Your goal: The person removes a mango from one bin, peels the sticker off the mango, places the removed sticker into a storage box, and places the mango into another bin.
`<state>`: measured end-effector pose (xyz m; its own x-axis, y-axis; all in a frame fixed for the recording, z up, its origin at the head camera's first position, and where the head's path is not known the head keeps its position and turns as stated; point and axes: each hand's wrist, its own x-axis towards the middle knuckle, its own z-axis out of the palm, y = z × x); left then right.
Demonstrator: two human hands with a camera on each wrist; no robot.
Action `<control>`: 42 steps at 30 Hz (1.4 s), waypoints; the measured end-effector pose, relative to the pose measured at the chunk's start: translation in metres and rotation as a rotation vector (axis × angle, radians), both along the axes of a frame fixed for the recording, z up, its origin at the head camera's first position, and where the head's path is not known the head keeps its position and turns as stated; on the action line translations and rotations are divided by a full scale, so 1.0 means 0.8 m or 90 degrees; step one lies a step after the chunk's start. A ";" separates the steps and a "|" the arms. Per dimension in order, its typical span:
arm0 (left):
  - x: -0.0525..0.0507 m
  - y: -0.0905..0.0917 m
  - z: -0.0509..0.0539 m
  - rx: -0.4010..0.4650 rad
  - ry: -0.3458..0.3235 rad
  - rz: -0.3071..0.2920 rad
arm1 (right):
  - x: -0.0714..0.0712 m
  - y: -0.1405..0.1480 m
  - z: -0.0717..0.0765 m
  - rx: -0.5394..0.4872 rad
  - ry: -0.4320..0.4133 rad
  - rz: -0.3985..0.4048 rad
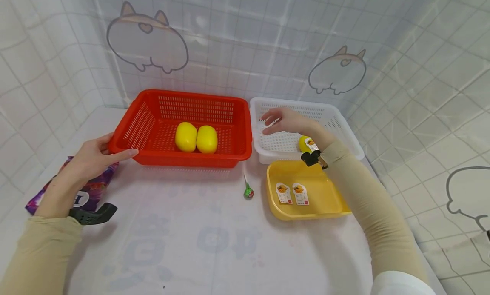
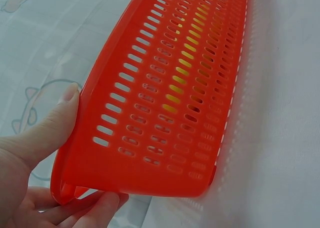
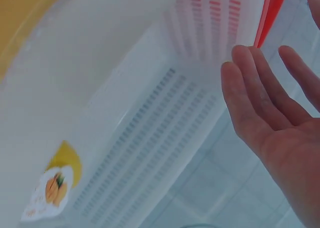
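My left hand (image 1: 92, 158) grips the front left corner of a red plastic basket (image 1: 183, 159). In the left wrist view the thumb (image 2: 62, 113) lies on the outer rim and the fingers curl beneath it. Two yellow mango-like fruits (image 1: 196, 137) lie side by side in this basket. My right hand (image 1: 285, 120) hovers over a white basket (image 1: 281, 142), its fingers loosely extended and holding nothing. Inside the white basket is another yellow fruit (image 1: 304, 144) with a white sticker (image 3: 50, 194) picturing a mango, partly hidden by my right wrist in the head view.
A yellow tray (image 1: 306, 214) stands in front of the white basket, holding two mango-picture labels (image 1: 292, 193). A green-wrapped lollipop (image 1: 248, 192) lies on the white tablecloth (image 1: 183, 244). Beneath my left forearm is a purple packet (image 1: 95, 186). Tile-patterned sheets (image 1: 229, 44) rise behind and beside.
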<state>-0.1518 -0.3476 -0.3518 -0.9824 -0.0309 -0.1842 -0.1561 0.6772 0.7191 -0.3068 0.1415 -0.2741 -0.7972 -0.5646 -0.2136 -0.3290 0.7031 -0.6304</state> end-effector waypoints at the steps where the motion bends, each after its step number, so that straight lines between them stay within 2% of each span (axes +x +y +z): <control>1: 0.000 0.000 0.000 0.001 -0.001 0.001 | -0.002 0.003 0.001 0.006 -0.003 -0.001; 8: 0.000 0.001 0.002 -0.002 -0.008 0.005 | -0.018 0.035 0.001 0.058 -0.044 -0.040; 16: 0.003 0.000 0.001 -0.002 -0.004 0.007 | -0.035 0.069 -0.005 0.043 -0.107 -0.055; 27: -0.001 -0.002 -0.002 0.001 0.004 0.003 | -0.062 0.119 -0.014 0.089 -0.120 -0.063; 33: 0.000 -0.004 -0.001 0.007 0.004 0.005 | -0.069 0.136 -0.019 0.110 -0.143 -0.084; 42: 0.002 0.001 0.000 0.017 0.003 0.014 | -0.081 0.164 -0.031 0.148 -0.268 -0.061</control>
<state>-0.1500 -0.3468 -0.3514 -0.9825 -0.0473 -0.1801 -0.1667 0.6547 0.7373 -0.3716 0.2729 -0.2988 -0.6606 -0.3917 -0.6405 -0.0060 0.8559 -0.5172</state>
